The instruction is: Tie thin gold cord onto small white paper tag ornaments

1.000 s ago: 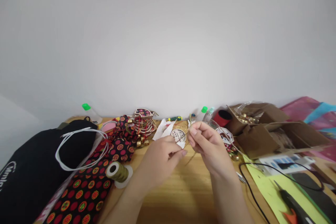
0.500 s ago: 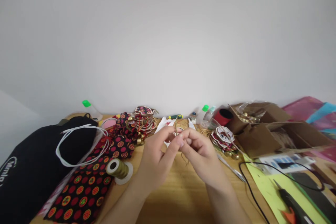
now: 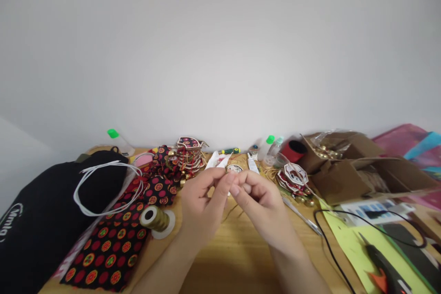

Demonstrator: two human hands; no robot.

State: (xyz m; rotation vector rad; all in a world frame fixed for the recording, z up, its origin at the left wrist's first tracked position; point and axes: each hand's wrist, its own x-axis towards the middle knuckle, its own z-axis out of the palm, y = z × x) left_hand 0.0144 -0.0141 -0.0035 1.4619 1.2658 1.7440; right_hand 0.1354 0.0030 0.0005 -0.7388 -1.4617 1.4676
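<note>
Above the wooden table, my left hand (image 3: 206, 200) and my right hand (image 3: 261, 200) meet at the fingertips, both closed in a pinch. A thin olive cord (image 3: 231, 212) runs between them, its loose ends hanging below the fingers. The pinched part of the cord is mostly hidden by the thumbs. Just behind the fingertips shows a white round piece with a dark drawing (image 3: 234, 168); I cannot tell whether it touches my hands. Left of my left hand, a spool of olive cord (image 3: 156, 220) stands tilted on its white flange.
Black fabric with red flower dots (image 3: 106, 252) lies at left, beside a black bag (image 3: 62, 197) topped by a white cable coil (image 3: 81, 193). On the right are octagonal charms with bells (image 3: 295, 177), tweezers (image 3: 303, 217), cardboard boxes (image 3: 339, 181) and a black glue gun (image 3: 382, 262).
My fingertips have drawn closer together around the cord, and its loose ends now hang further to the left. The whole view has shifted slightly.
</note>
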